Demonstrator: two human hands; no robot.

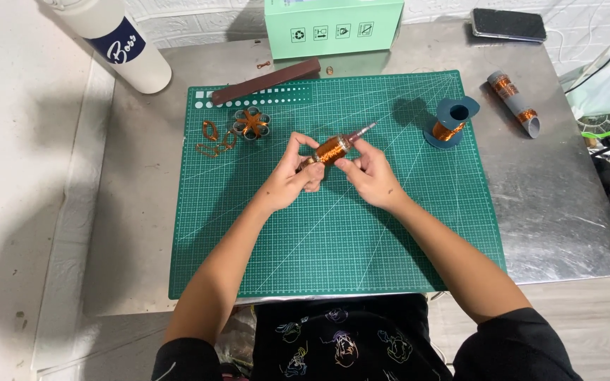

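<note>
Hands, left (296,176), right (370,173), gripping copper-wound rod (333,149), over green cutting mat (333,233)

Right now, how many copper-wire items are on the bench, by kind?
Wound rod held in both hands: 1
Blue spool: 1
Grey tube with copper windings: 1
Wire flower: 1
Loose wire loops: a cluster, number unclear
Total: 4, plus loops

Glossy copper wire coil (332,149), matt green rubbery cutting mat (333,247), scuffed brushed-metal table (566,212).
</note>
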